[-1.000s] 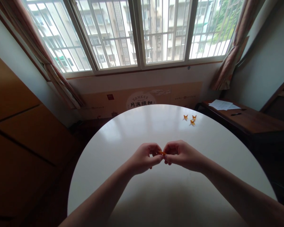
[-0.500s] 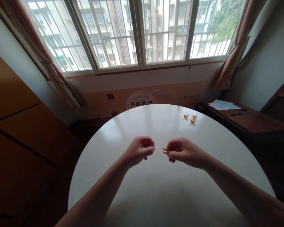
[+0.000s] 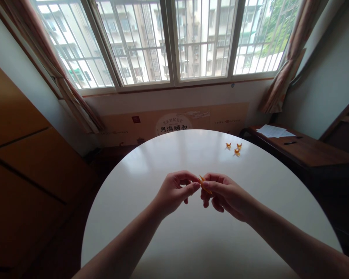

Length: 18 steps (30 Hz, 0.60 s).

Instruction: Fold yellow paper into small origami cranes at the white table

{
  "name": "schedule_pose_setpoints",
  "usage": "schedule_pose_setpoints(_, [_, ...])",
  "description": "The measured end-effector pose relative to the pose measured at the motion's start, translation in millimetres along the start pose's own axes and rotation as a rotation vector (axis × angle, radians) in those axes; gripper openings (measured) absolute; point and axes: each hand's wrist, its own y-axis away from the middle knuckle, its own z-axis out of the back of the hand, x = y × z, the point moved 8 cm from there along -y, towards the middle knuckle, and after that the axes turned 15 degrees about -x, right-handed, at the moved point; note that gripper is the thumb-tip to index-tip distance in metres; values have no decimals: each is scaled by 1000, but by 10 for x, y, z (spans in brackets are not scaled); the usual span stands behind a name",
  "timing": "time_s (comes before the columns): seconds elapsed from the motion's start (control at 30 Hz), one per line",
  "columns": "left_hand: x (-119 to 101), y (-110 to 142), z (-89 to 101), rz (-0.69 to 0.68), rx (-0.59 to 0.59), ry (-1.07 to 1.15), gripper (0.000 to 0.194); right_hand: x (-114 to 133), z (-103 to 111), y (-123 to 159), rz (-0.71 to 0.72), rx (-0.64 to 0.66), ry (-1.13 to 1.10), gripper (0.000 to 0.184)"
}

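Left hand (image 3: 176,192), apart half a second ago, is back at the folded orange piece (image 3: 201,179), grip unclear; right hand (image 3: 228,193) pinches it above table (image 3: 174,240); handling looks two-handed again.

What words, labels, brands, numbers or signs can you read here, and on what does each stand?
"月满颐和": black characters on the tan rectangular printed panel.
"ZANKEE", as best legible: arched above them.
Panel's smaller lines and square red mark: too blurred to read.
White paper sheets: any text too small.
Small orange folded piece: no readable text.
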Motion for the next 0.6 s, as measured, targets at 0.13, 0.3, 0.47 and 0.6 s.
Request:
schedule_pose_setpoints(0.13, [-27, 16, -16, -7, 15, 39, 27, -8, -15, 9, -23, 36, -37, 31])
schedule_pose_setpoints(0.3, [2, 29, -47, 40, 19, 95, 28, -32, -32, 4, -41, 82, -79, 27])
schedule_pose_setpoints(0.47, [91, 22, -72, 124, 31, 179, 30, -65, -36, 3, -79, 92, -112, 28])
schedule_pose_setpoints(0.6, [137, 15, -74, 157, 27, 197, 30, -82, -37, 1, -100, 101, -124, 27])
